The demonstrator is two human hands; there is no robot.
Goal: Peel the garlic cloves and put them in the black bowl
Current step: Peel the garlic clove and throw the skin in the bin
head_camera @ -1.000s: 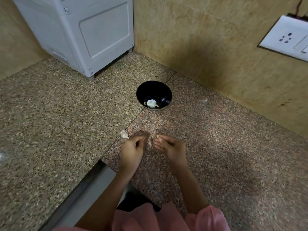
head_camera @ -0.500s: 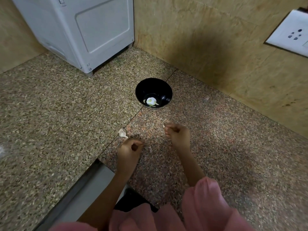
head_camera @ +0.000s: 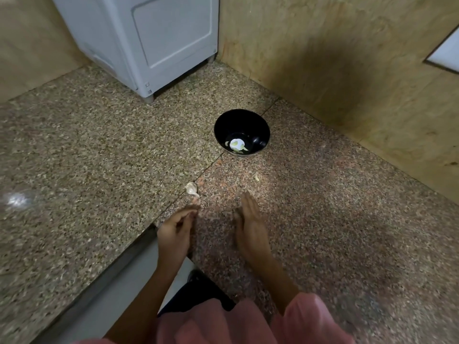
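Flat right hand (head_camera: 250, 219) with grip wide, left hand (head_camera: 175, 228) curled and blurred, its grip impossible to tell, garlic clove (head_camera: 191, 188) on surface (head_camera: 99, 157), black bowl (head_camera: 258, 126) beyond

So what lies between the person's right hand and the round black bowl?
In the head view, only speckled granite counter with one small pale scrap, perhaps garlic skin.

Left hand (head_camera: 175, 225) curled, right hand (head_camera: 249, 225) flat.
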